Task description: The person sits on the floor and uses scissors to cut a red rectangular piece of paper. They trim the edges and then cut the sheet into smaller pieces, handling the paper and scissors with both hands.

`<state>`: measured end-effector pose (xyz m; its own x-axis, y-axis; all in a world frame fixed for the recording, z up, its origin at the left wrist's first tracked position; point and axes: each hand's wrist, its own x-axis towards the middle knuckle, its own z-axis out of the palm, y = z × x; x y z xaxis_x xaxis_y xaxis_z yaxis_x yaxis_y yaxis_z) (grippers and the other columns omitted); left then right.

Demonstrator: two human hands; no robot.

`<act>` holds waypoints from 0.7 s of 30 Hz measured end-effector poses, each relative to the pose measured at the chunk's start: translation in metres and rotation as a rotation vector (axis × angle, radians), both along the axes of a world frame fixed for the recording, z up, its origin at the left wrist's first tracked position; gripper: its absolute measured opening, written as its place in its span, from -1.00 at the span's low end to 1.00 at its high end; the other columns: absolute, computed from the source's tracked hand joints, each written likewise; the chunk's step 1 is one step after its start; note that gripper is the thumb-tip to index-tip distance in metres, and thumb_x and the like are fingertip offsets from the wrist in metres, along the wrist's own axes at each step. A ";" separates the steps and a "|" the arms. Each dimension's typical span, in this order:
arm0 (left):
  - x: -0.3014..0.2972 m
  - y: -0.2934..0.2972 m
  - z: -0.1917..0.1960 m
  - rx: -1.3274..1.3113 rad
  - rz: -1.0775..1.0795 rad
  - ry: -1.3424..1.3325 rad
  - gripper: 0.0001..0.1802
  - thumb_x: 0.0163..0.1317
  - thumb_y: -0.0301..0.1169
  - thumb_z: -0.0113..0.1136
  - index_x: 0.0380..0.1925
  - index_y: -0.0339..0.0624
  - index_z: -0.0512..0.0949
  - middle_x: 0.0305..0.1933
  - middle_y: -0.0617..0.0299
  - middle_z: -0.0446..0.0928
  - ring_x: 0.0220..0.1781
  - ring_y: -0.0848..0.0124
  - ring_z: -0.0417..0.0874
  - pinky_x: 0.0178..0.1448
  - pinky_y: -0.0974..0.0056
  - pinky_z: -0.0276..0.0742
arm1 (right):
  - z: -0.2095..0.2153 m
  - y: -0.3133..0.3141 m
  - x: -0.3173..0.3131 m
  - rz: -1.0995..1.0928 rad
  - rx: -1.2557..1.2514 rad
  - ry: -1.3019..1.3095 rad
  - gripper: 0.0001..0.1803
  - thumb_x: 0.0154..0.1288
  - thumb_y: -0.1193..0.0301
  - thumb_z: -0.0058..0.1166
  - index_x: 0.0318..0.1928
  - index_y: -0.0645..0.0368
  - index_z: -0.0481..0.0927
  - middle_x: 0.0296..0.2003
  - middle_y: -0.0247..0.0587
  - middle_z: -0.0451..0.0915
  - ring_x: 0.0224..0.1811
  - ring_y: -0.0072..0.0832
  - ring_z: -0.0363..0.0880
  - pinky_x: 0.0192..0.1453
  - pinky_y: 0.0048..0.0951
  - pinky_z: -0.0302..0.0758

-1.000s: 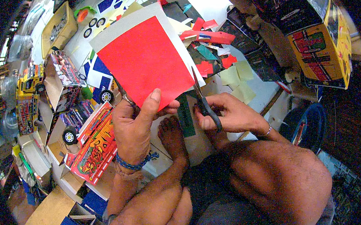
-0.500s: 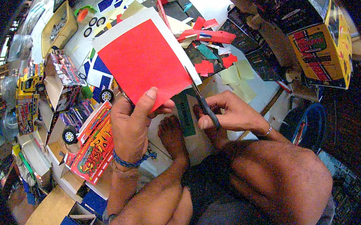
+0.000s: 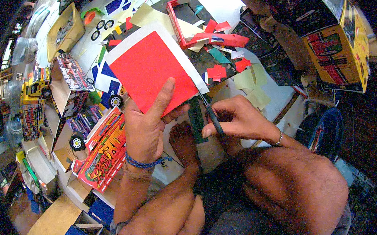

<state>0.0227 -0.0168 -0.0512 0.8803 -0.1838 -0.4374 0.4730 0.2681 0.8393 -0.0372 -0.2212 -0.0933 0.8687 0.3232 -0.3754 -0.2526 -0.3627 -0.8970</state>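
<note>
My left hand (image 3: pixel 145 127) is closed on a red sheet (image 3: pixel 150 72) with a white margin, its thumb lying on the red face. My right hand (image 3: pixel 245 120) grips a pair of dark-handled scissors (image 3: pixel 214 120), their blades pointing up at the sheet's lower right edge. Part of the blades is hidden by the sheet. Beyond it, a dark board (image 3: pixel 192 75) carries red paper scraps (image 3: pixel 216 72) and a red-sided frame piece (image 3: pixel 177 26).
Toy truck parts stand to the left: a printed red panel (image 3: pixel 104 156), a black wheel (image 3: pixel 77 142) and a yellow truck (image 3: pixel 35 88). A yellow tray (image 3: pixel 76 31) lies at the far left. Large printed truck boxes (image 3: pixel 334 50) rise at the right, above a blue tub (image 3: pixel 329 127).
The sheet and my left hand have shifted slightly right, with the sheet's top edge lower. The scissors have drawn back toward the sheet's lower corner, and their handles look closer together.
</note>
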 end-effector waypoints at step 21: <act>-0.004 -0.008 -0.004 0.174 0.017 -0.171 -0.68 0.19 -0.48 0.41 -0.06 -0.31 0.60 -0.15 0.12 0.69 -0.26 0.38 0.75 -0.27 0.34 0.74 | -0.007 0.006 -0.006 -0.093 0.190 0.041 -0.49 0.10 -0.06 0.41 -0.35 0.19 0.71 -0.62 -0.34 0.55 -0.54 -0.65 0.43 -0.45 -0.45 0.38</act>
